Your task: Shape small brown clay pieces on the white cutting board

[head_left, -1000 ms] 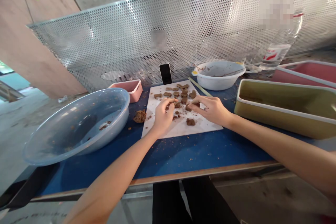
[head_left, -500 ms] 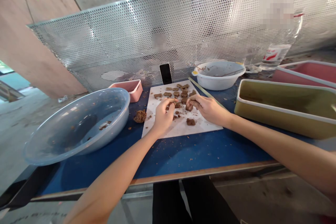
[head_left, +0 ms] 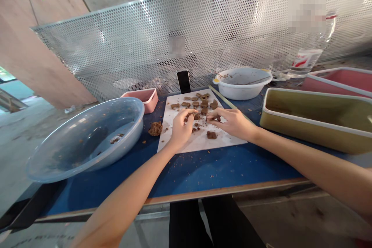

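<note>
A white board carries several brown, clay-like pieces and loose crumbs. My left hand rests at the board's middle, fingers curled round a crumbly brown lump that they partly hide. Across from it, my right hand pinches a small brown bit between thumb and fingertips; another brown piece shows partly under its fingers. Shaped pieces sit in loose rows beyond both hands. One darker piece lies nearer me, below the right hand. A rough brown clump sits at the board's left edge.
Left stands a large blue basin, with a small pink box behind it. A phone leans against the perforated metal screen. To the right are a white basin, a pale stick, an olive trough and a bottle.
My right hand has turned and flattened slightly; its fingertips now pinch a smaller bit, where a larger brown piece showed before. My left hand stays in nearly the same place.
</note>
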A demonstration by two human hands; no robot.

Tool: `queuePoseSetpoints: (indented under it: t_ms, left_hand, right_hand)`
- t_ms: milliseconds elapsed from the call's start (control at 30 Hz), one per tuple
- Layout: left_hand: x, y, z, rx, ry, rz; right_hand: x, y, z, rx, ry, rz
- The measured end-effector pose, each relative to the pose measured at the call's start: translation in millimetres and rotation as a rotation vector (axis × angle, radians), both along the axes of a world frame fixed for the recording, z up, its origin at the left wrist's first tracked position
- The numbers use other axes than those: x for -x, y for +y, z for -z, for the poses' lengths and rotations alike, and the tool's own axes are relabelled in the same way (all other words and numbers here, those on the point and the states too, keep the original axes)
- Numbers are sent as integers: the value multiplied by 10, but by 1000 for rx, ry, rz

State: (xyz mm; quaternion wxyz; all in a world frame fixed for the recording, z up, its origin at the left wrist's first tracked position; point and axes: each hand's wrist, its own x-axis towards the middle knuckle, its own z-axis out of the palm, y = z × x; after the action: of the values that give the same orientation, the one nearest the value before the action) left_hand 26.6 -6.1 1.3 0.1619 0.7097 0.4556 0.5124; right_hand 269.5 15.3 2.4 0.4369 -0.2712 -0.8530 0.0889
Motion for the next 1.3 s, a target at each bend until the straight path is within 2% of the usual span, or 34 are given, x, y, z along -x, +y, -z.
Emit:
queuePoseSetpoints:
  t_ms: [200, 400, 667, 967, 1300]
  left_hand:
    - [1, 1, 2, 6, 0, 4]
    - [3, 14, 27, 7, -15, 15]
    - [-1, 11, 26, 8, -14, 7]
    - [-6, -5, 11, 8, -10, 8]
    - [-11, -8, 1, 12, -7, 12]
  right_hand:
    - [6, -11, -31, -2, 0, 36]
    - [-7, 49, -5, -43, -23, -58]
    - [3, 19, -3, 40, -24, 33]
    - [-11, 63, 28, 100, -2, -130]
    - [6, 3, -4, 61, 6, 32]
